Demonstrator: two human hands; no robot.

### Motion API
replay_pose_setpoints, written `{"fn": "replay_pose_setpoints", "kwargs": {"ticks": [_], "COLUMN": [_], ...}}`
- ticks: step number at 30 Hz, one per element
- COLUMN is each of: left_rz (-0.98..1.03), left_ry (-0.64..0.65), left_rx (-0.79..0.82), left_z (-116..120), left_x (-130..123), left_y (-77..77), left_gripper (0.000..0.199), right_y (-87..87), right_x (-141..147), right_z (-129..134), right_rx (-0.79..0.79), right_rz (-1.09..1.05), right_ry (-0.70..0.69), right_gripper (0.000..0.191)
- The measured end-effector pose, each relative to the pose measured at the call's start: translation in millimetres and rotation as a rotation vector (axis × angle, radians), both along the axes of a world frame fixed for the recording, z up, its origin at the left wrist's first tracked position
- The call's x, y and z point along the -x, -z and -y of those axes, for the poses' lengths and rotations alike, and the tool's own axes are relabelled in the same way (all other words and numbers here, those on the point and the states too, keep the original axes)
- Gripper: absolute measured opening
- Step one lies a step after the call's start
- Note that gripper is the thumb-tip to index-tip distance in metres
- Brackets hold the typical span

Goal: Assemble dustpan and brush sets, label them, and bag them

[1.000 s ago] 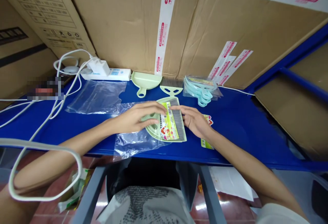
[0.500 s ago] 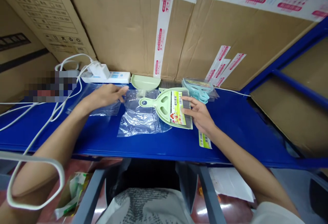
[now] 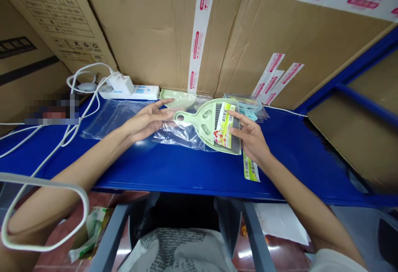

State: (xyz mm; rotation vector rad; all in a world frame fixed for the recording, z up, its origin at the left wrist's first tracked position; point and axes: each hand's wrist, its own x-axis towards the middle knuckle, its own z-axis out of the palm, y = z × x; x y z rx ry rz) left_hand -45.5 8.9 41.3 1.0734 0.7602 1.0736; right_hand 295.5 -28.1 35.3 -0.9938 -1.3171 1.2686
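Observation:
My right hand (image 3: pixel 250 137) grips a pale green dustpan (image 3: pixel 203 116) at its wide end, fingers on top. A small brush with grey bristles (image 3: pixel 236 139) is nested in it, and a yellow-green printed card (image 3: pixel 224 126) lies over the bristles under my fingers. The dustpan's ring handle points left, close to my left hand. My left hand (image 3: pixel 147 120) has its fingers stretched and apart at the edge of a clear plastic bag (image 3: pixel 183 137). The bag lies partly under the dustpan; whether my fingers are inside it, I cannot tell.
Another green dustpan (image 3: pixel 178 98) lies at the back, beside a white power strip (image 3: pixel 146 93) with cables. Blue bagged pieces (image 3: pixel 250 108) sit back right. A second card (image 3: pixel 251 168) lies near my right wrist, and more clear bags (image 3: pixel 108 118) lie left. Cardboard (image 3: pixel 155 35) walls the back.
My left hand has moved right to the bag and its fingers have spread. The bag has shifted back, away from the front edge. The dustpan in my right hand has moved slightly right.

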Motion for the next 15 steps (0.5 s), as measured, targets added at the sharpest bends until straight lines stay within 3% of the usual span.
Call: {"fn": "replay_pose_setpoints", "kwargs": {"ticks": [6,9,12,15], "left_rz": [0.094,0.145,0.174,0.162], "left_ry": [-0.054,-0.068,0.003,0.093], "left_rx": [-0.154,-0.167,-0.161,-0.149], "left_z": [16,20,24,28], "left_x": [-14,-18,-21,-20], "left_y": [-6.4,-7.6,-7.2,-6.5], "left_gripper": [0.095,0.085,0.073,0.079], "right_y": [2.3,-1.4,-3.6,-2.8], "right_x": [5,10,14,15], "right_z": [3,9,13,14], "right_rx": [-0.072,-0.124,-0.184,-0.217], "right_rz": [-0.022,-0.003,0.01,0.025], "right_ry": [-0.011,0.03,0.086,0.135], "right_gripper": [0.067,0.074,0.079,0.08]}}
